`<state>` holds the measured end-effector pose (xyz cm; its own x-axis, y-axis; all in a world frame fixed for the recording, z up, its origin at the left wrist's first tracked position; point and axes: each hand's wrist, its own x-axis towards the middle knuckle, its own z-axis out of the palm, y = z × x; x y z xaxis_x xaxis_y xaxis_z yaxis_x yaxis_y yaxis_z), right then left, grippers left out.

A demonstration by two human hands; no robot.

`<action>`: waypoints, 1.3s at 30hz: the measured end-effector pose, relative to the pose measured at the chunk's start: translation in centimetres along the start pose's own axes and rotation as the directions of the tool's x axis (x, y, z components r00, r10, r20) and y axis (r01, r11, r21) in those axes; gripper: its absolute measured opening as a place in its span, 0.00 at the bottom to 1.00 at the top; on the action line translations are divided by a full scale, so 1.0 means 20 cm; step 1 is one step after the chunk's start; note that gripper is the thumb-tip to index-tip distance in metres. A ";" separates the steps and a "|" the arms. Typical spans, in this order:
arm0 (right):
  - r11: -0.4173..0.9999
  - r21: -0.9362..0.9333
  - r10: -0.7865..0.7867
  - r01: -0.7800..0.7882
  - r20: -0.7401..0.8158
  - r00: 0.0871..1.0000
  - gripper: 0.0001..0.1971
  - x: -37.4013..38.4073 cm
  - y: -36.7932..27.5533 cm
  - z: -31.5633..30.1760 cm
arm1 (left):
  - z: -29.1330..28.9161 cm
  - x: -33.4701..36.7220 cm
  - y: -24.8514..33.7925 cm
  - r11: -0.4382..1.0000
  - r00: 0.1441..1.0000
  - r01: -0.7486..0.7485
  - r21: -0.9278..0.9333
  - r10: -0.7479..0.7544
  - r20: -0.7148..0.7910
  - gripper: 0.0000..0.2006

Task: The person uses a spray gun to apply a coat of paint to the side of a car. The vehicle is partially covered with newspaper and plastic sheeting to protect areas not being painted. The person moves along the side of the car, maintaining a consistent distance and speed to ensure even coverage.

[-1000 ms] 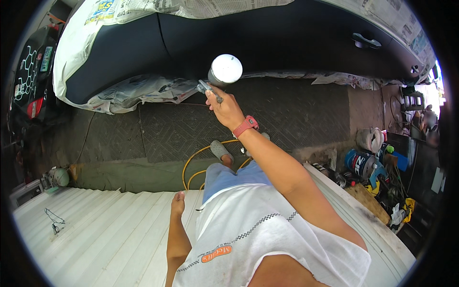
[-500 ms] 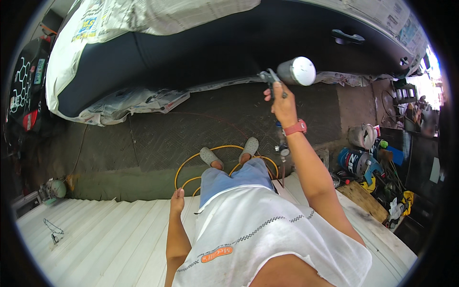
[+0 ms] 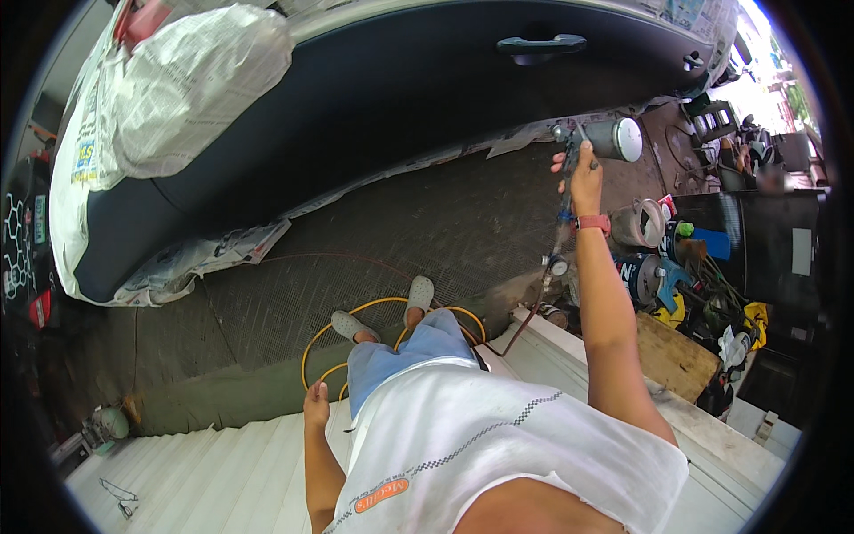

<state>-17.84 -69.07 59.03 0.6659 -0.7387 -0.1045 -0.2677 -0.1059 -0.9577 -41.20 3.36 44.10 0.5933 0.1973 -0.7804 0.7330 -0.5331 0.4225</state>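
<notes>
My right hand (image 3: pixel 584 178) is wrapped round the grip of a spray gun (image 3: pixel 569 147), arm stretched out. A grey cup with a white lid (image 3: pixel 614 140) sticks out from the gun's right side. Below the grip hangs a round gauge (image 3: pixel 558 265), and a dark red hose (image 3: pixel 525 331) runs down from it. The gun is close to the lower edge of a dark car body panel (image 3: pixel 356 116). Low at my left side, my left hand (image 3: pixel 317 405) has curled fingers beside a yellow hose (image 3: pixel 304 365); whether it grips the hose is hidden.
Newspaper masking (image 3: pixel 191 98) covers parts of the car, and a door handle (image 3: pixel 541 44) shows. The yellow hose loops round my feet. At right stand a bucket (image 3: pixel 638 224), paint cans (image 3: pixel 636 276) and a wooden board (image 3: pixel 673 356). White corrugated sheeting (image 3: pixel 222 467) lies behind me.
My right hand has moved the spray gun to the right, away from the panel's middle. The view has turned right, so the car and hose appear shifted left. My left hand stays low.
</notes>
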 end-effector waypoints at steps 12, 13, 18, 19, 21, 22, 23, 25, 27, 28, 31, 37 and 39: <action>0.993 -0.013 -0.116 0.118 -0.327 0.938 0.31 0.38 -0.21 -0.19 | 0.03 -0.06 0.04 1.000 0.999 -0.013 0.027 0.014 -0.029 0.26; 0.994 0.025 -0.092 0.103 -0.284 0.955 0.31 0.33 -0.23 -0.15 | 0.03 -0.05 0.02 1.000 1.000 0.007 0.019 -0.007 -0.024 0.27; 0.993 0.113 -0.015 0.015 0.004 1.000 0.29 -0.07 -0.26 0.20 | 0.02 0.03 -0.11 0.999 1.000 0.013 -0.045 -0.012 0.011 0.26; 0.995 0.098 -0.001 -0.006 0.074 0.997 0.28 -0.19 -0.28 0.30 | 0.01 0.05 -0.15 0.998 0.999 0.030 -0.057 -0.029 0.021 0.26; 0.996 0.091 -0.003 -0.017 0.211 0.977 0.27 -0.41 -0.27 0.48 | -0.02 0.03 -0.10 0.999 1.000 -0.009 -0.037 0.010 0.024 0.26; 0.996 0.088 -0.010 -0.015 0.287 0.958 0.27 -0.51 -0.25 0.56 | -0.04 0.02 -0.06 0.999 0.999 -0.028 -0.024 0.028 0.026 0.26; 0.995 0.089 0.005 -0.036 0.322 0.947 0.26 -0.63 -0.29 0.66 | -0.07 0.03 -0.05 0.999 0.999 -0.030 -0.011 0.031 0.017 0.26; 0.996 0.080 -0.008 -0.027 0.411 0.912 0.23 -0.84 -0.30 0.85 | -0.12 0.04 -0.05 0.999 0.999 -0.039 0.011 0.039 0.004 0.26; 0.994 0.110 -0.035 -0.021 0.487 0.873 0.22 -1.03 -0.34 1.05 | -0.17 0.06 -0.09 0.999 0.999 -0.047 -0.012 0.047 0.004 0.27; 0.992 0.123 -0.089 0.029 0.520 0.850 0.22 -1.10 -0.35 1.14 | -0.21 0.08 -0.11 0.999 0.999 -0.040 -0.025 0.040 0.001 0.27; 0.989 0.133 -0.133 0.065 0.606 0.784 0.23 -1.32 -0.41 1.40 | -0.30 0.10 -0.20 0.997 1.000 -0.028 -0.070 0.027 -0.012 0.27; 0.978 0.133 -0.208 0.161 0.659 0.723 0.26 -1.67 -0.45 1.86 | -0.49 0.11 -0.40 0.993 0.996 0.017 -0.113 -0.026 -0.085 0.25; 0.975 0.143 -0.223 0.172 0.683 0.695 0.27 -1.77 -0.45 1.98 | -0.54 0.11 -0.50 0.990 0.995 0.045 -0.135 -0.056 -0.079 0.25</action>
<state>-11.37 -15.67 60.74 0.9985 -0.0353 -0.0421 -0.0465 -0.1352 -0.9897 -43.59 17.98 43.15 0.5760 0.2911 -0.7639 0.7970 -0.4076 0.4457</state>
